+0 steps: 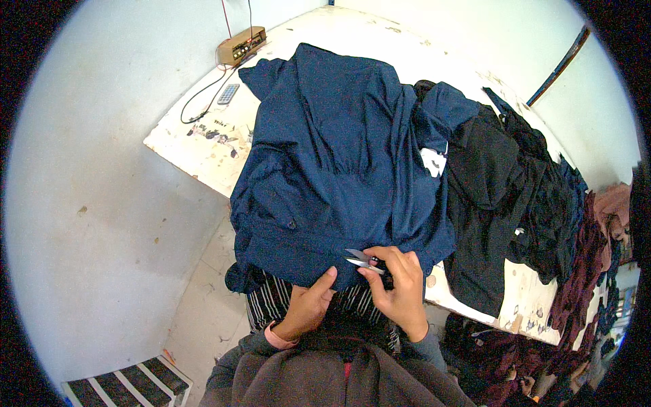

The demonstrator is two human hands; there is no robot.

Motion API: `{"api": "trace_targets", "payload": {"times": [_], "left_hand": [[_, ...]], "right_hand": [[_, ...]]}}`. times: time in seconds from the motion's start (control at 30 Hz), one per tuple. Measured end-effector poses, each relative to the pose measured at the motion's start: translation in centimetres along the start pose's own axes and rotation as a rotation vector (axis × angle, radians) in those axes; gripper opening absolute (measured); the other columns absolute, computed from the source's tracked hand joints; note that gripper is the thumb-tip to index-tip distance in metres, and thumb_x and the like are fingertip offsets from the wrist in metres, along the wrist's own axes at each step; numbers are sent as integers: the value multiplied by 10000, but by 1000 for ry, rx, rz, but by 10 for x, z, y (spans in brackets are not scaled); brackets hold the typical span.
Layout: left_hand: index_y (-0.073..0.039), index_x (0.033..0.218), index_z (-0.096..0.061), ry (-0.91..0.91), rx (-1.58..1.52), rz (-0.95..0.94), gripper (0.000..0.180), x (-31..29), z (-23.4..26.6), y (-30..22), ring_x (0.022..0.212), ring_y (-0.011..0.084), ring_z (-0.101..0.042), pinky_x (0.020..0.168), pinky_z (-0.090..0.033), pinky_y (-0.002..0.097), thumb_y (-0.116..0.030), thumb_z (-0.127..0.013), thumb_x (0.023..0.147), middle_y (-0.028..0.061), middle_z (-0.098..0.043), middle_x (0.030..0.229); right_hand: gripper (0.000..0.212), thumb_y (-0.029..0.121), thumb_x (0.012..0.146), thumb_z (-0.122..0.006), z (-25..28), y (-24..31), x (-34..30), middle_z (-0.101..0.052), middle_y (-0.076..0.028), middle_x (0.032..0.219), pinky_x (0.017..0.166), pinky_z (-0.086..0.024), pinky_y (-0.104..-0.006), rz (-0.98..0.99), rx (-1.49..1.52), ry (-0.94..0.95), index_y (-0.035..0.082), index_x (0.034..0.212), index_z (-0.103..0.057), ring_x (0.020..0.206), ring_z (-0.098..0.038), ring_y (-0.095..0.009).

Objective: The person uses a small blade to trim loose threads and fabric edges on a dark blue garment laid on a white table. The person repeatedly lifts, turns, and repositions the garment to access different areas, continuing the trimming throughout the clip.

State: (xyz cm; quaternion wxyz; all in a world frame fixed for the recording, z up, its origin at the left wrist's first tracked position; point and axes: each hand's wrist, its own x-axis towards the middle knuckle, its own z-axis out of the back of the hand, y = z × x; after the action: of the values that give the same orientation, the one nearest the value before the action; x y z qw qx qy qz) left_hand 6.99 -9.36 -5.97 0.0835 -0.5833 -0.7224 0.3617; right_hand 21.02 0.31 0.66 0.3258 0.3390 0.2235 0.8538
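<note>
A dark blue garment (332, 146) lies spread over the table and hangs over its front edge towards my lap. My left hand (304, 311) grips the garment's near edge, thumb on top and the other fingers hidden beneath the cloth. In my right hand (401, 290) is a small pair of thread snips (364, 262), held between thumb and fingers. Their blades are parted and point left, just over the blue cloth near its lower edge. A white label or paper patch (432, 161) shows at the garment's right side.
Black garments (481, 183) are heaped right of the blue one, with maroon cloth (573, 271) beyond. On the white table (173, 139) stand a brown box with knobs and cables (242, 46) and a small remote (228, 94). A black-and-white striped seat (129, 383) is at lower left.
</note>
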Motion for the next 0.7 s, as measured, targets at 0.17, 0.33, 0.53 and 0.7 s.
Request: {"api": "trace_targets", "payload": {"times": [0.17, 0.33, 0.53, 0.7], "left_hand": [[-1, 1301, -553, -22, -91, 94, 388, -10, -15, -19, 1128, 206, -611, 978, -482, 370, -300, -431, 1087, 111, -641, 1228], [17, 1319, -547, 98, 334, 41, 488, -11, -1, -17, 1194, 183, -586, 1051, -423, 333, -373, -340, 1109, 106, -582, 1343], [-10, 1284, -602, -34, -40, 65, 479, -7, -21, -20, 1057, 184, -628, 985, -456, 330, -397, -391, 1095, 59, -642, 1263], [-31, 1327, -574, -13, 730, -12, 426, 5, 33, 5, 1115, 222, -606, 1001, -457, 353, -360, -503, 1067, 63, -631, 1286]], "right_hand": [[250, 130, 820, -754, -7, 5, 5, -704, -46, 952, 681, -401, -365, 131, -87, -6, 77, 1049, -668, 768, -634, -221], [243, 119, 792, -768, -10, 12, 9, -704, -47, 922, 677, -389, -362, 181, -156, -47, 69, 1010, -673, 739, -624, -232], [254, 122, 813, -762, -6, 0, 4, -690, -70, 932, 699, -399, -356, 103, -82, -196, 67, 1042, -670, 763, -612, -243], [196, 111, 912, -700, -4, -32, -8, -644, -75, 958, 838, -454, -312, -446, 444, -325, 7, 1061, -625, 889, -591, -175]]}}
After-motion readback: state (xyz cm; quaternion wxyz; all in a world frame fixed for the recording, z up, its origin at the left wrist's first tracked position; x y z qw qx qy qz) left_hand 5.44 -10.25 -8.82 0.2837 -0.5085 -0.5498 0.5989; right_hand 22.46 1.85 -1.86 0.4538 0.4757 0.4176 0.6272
